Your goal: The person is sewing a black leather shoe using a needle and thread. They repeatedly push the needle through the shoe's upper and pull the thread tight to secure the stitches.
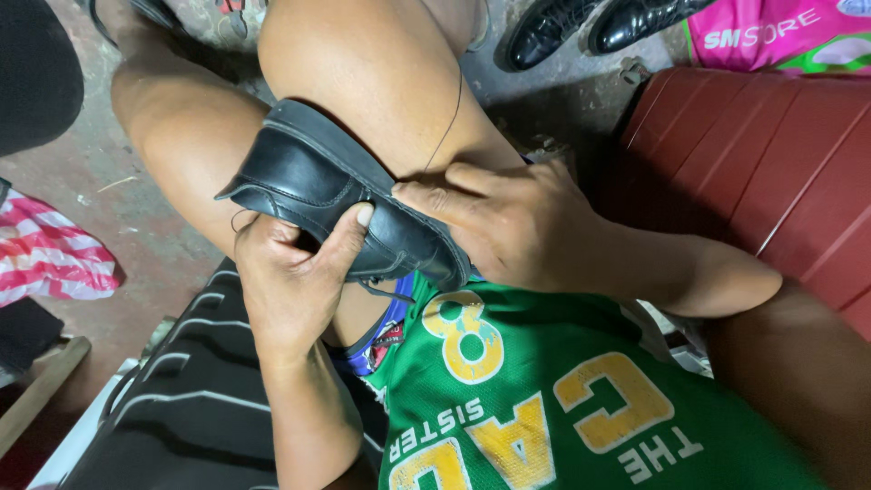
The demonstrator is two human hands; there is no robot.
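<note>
The left hand (295,272) cups the black shoe (340,195) from below, thumb pressed on its side. The right hand (508,227) clamps the near end. The shoe lies between them against the knee (363,63), long axis slanting away to the left.

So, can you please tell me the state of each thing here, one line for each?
black shoe: held between the knees, lying on its side, lace hanging loose
left hand: gripping the shoe from below, thumb on its upper
right hand: pressing on the shoe's front end
thin thread: running taut up from the right hand
pair of black shoes: standing on the floor, untouched
</note>
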